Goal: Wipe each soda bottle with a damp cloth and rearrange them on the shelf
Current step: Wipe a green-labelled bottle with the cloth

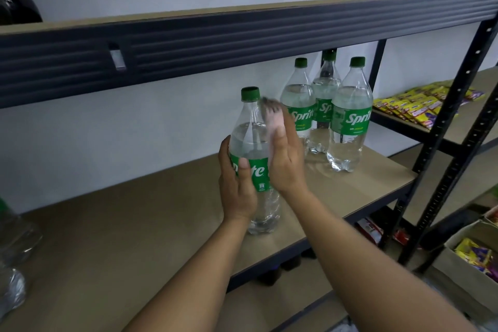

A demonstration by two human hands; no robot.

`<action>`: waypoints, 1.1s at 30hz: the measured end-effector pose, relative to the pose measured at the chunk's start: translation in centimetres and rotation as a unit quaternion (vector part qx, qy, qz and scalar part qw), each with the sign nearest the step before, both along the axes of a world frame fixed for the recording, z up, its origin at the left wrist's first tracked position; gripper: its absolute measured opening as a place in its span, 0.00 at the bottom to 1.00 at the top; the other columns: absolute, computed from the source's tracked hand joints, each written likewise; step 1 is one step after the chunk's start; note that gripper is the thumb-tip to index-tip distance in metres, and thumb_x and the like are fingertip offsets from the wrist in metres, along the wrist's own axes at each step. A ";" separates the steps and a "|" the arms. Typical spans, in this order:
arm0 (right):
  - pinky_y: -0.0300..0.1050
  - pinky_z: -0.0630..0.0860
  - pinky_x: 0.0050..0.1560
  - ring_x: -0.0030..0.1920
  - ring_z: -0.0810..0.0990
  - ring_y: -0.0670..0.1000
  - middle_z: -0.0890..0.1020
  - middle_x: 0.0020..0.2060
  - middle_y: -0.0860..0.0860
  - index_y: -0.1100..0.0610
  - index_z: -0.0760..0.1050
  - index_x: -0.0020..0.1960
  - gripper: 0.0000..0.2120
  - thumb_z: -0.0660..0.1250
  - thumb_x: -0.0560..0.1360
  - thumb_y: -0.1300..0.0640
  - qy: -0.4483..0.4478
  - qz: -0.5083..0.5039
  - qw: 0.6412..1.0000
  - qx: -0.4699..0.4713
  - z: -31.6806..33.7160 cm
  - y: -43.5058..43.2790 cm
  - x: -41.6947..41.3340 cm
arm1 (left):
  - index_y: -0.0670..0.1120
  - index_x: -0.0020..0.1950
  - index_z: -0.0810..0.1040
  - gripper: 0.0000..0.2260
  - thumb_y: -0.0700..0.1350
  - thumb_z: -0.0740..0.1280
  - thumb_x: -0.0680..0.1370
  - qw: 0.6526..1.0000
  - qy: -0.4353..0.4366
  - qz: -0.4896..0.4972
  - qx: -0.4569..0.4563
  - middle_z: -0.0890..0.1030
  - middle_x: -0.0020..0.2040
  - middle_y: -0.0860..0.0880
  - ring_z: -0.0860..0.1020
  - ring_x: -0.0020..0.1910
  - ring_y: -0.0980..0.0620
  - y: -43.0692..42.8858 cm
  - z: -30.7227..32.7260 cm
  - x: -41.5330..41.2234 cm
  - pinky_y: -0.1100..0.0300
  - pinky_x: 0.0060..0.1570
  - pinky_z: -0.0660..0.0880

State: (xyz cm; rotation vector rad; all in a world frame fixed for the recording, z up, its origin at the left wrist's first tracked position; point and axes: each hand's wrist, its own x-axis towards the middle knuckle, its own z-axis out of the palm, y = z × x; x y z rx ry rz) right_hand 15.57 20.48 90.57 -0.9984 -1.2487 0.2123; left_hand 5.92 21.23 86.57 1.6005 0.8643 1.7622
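Left hand (237, 186) fingers curl round Sprite bottle (250, 127) label, right hand (287, 162) fingers, straight and together, press pink cloth (272, 122) against it.

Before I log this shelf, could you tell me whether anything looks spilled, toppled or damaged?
Nothing stands out: the three back Sprite bottles stand upright and capped, and the shelf board looks dry. The left-edge bottles are too blurred to judge.

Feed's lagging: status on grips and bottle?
Left grip holds clear plastic Sprite bottle with green cap at label. Right grip presses pink cloth against its shoulder. Three more bottles stand behind-right; nothing blocking.
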 end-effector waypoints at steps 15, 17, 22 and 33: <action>0.45 0.61 0.81 0.79 0.64 0.39 0.69 0.79 0.44 0.48 0.61 0.83 0.36 0.43 0.83 0.30 0.081 0.000 0.981 -0.177 -11.3 -2.7 -1.1 | 0.59 0.79 0.62 0.42 0.80 0.60 0.71 0.999 0.024 -0.018 -0.044 0.74 0.73 0.55 0.76 0.70 0.59 0.9 -0.8 -0.7 0.49 0.66 0.78; 0.47 0.64 0.79 0.77 0.68 0.41 0.72 0.76 0.43 0.49 0.63 0.82 0.33 0.44 0.85 0.34 0.081 0.005 0.983 -0.163 -11.4 -2.5 -1.0 | 0.58 0.79 0.63 0.43 0.78 0.65 0.71 0.998 0.033 -0.035 -0.033 0.74 0.74 0.52 0.75 0.71 0.54 1.5 -0.5 -1.4 0.45 0.68 0.77; 0.53 0.67 0.77 0.76 0.70 0.43 0.75 0.74 0.43 0.49 0.65 0.81 0.32 0.44 0.85 0.34 0.081 -0.003 0.985 -0.153 -11.5 -2.3 -0.9 | 0.54 0.79 0.66 0.35 0.65 0.71 0.75 0.988 0.017 -0.151 -0.037 0.77 0.70 0.46 0.77 0.69 0.43 2.3 -0.2 -2.3 0.36 0.67 0.75; 0.55 0.68 0.77 0.75 0.71 0.44 0.75 0.74 0.46 0.51 0.65 0.81 0.35 0.45 0.84 0.31 0.074 -0.002 0.986 -0.151 -12.0 -2.1 -0.9 | 0.47 0.79 0.64 0.44 0.70 0.73 0.72 0.987 0.015 -0.160 -0.020 0.77 0.69 0.49 0.77 0.69 0.45 2.6 0.1 -1.9 0.45 0.65 0.77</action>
